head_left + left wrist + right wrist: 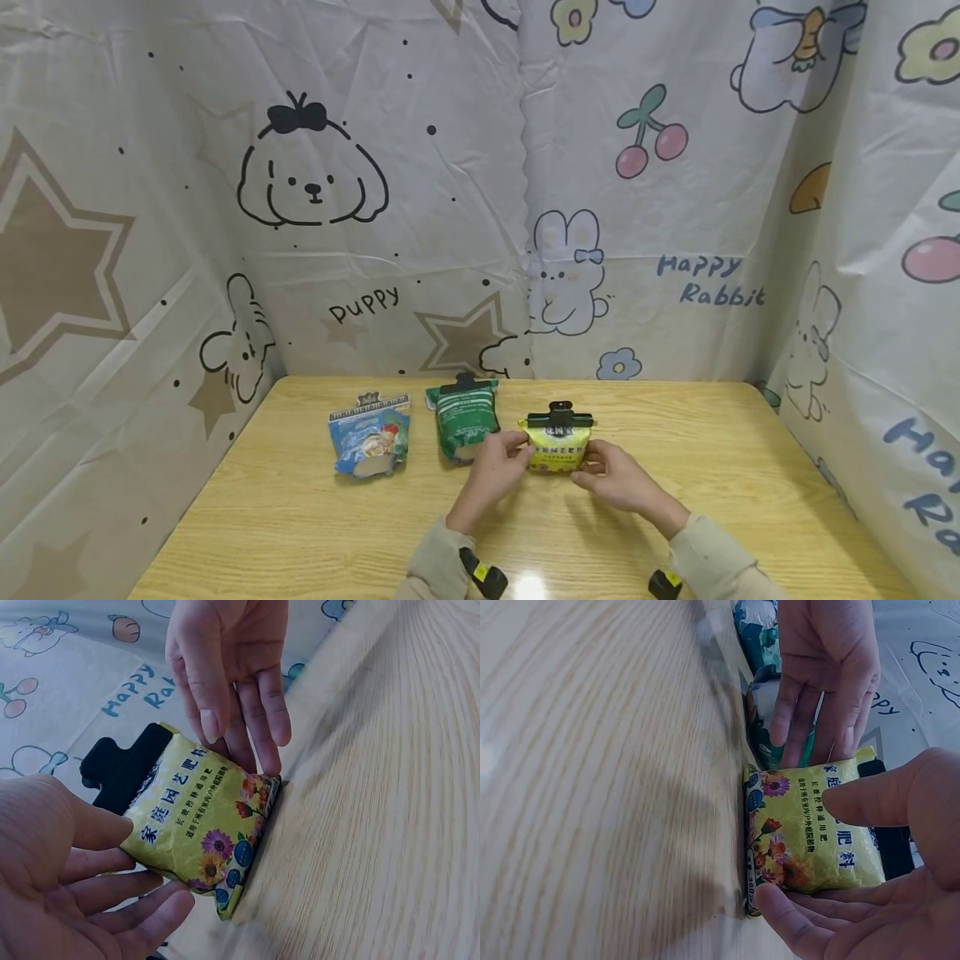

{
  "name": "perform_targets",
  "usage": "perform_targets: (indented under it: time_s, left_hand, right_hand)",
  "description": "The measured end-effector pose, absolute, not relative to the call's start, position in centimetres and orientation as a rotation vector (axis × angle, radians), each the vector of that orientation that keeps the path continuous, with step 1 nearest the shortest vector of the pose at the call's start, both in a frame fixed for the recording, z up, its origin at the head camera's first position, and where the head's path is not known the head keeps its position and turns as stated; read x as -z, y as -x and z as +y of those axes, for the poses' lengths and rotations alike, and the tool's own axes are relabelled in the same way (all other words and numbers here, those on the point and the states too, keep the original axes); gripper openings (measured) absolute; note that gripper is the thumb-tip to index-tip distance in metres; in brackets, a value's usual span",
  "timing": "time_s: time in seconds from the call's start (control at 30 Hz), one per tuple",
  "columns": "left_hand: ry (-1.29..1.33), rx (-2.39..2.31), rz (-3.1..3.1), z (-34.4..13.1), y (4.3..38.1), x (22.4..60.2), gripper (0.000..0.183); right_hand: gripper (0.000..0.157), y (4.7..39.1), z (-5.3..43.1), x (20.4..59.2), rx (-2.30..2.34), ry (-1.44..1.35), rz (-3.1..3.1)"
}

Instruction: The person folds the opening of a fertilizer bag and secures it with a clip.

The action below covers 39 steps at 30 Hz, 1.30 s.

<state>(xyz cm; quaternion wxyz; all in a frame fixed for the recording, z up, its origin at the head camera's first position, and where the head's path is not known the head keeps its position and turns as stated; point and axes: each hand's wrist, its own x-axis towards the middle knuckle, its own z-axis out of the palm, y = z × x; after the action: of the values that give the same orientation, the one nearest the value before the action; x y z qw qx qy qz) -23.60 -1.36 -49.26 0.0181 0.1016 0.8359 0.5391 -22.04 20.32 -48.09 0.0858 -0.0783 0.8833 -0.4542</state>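
A small yellow fertilizer bag [557, 457] with printed flowers stands upright on the table, its top closed by a wide black clip [560, 419]. On its left side is my left hand [497, 468], fingers nearly straight with their tips at the bag's edge. My right hand [617, 478] is at the opposite side, fingers extended along the bag. In the right wrist view the right thumb [870, 799] overlaps the front of the bag [802, 855]. The left wrist view shows the left fingers [142, 900] reaching along the bag's side, partly behind it.
A green bag [467, 421] with a black clip stands left of the yellow one, its lower corner close to my left hand. Further left is a blue bag [371, 446] with a clip on top. Printed curtains [450, 208] surround the wooden table [300, 533].
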Motion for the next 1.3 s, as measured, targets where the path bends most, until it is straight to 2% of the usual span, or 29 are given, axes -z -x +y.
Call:
perform_targets:
  time_s: [0.23, 0.6, 0.8, 0.93, 1.17, 1.3]
  left_hand:
    - [-0.354, -1.662, 2.614, -0.8, 23.7, 49.1, 0.038]
    - [-0.364, -1.569, 2.692, 0.3, 24.0, 48.7, 0.045]
    - [-0.343, -1.447, 2.826, 0.8, 24.4, 48.2, 0.053]
    - [-0.333, -1.374, 2.882, 1.1, 24.7, 48.1, 0.051]
    - [-0.299, -1.314, 2.893, 1.4, 25.1, 48.7, 0.045]
    - [-0.242, -1.288, 2.853, 1.5, 25.1, 49.3, 0.038]
  right_hand:
    - [0.052, 22.4, 20.3, 47.6, 1.334, 0.251, 2.636]
    - [0.035, 23.7, 20.2, 47.5, 1.198, 0.153, 2.787]
    - [0.034, 24.6, 20.1, 46.8, 1.122, 0.14, 2.833]
    - [0.03, 25.0, 19.9, 46.6, 1.066, 0.121, 2.864]
    - [0.044, 25.3, 19.7, 46.7, 1.01, 0.105, 2.866]
    - [0.044, 25.1, 19.6, 47.2, 0.997, 0.037, 2.811]
